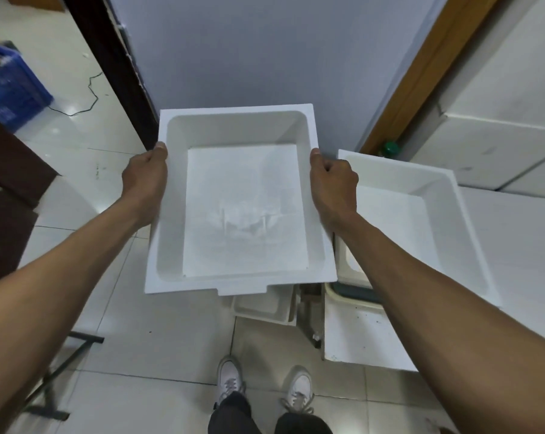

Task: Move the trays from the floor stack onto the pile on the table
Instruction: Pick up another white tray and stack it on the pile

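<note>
A white foam tray hangs level in the air in front of me, with a white sheet lying flat in its bottom. My left hand grips its left rim and my right hand grips its right rim, thumbs on top. Below its near edge, part of the floor stack of trays shows on the tiles. To the right, another white tray tops the pile on the white table.
A grey wall panel with a dark frame on its left and a wooden one on its right stands straight ahead. A blue crate sits far left, white boxes at the right. A green bottle cap shows by the wooden frame. My shoes stand below.
</note>
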